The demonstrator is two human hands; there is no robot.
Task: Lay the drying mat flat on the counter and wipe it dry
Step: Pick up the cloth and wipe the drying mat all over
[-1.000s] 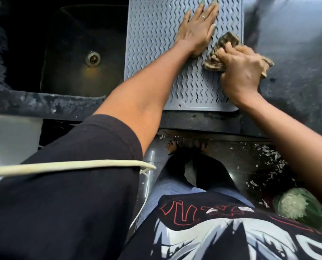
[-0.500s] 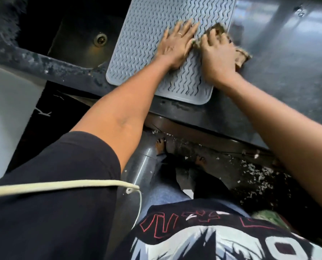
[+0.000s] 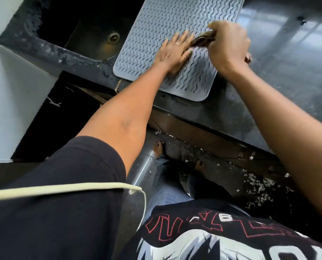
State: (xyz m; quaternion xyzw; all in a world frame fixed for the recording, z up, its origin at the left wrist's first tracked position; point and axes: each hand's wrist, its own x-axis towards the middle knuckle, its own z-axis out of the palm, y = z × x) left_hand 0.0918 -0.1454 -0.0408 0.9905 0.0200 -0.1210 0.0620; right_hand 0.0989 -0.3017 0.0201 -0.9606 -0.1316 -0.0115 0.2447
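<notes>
A grey drying mat (image 3: 162,21) with a wavy ridge pattern lies flat on the dark counter (image 3: 287,76), its left edge hanging over the sink. My left hand (image 3: 173,53) presses palm-down on the mat, fingers spread. My right hand (image 3: 229,45) sits just to its right, above the mat's right side, shut on a bunched brown cloth (image 3: 203,39). The cloth pokes out toward my left fingers, and a small end shows past my right wrist.
A dark sink (image 3: 92,36) with a round drain (image 3: 113,37) lies left of the mat. The counter's front edge runs diagonally below my hands. Underneath are a speckled floor, my bare feet and a pale wall panel (image 3: 12,91) at left.
The view has tilted and shifted. My right hand has bunched the cloth tighter and drawn it leftward against my left fingers. My left hand stays pressed on the mat.
</notes>
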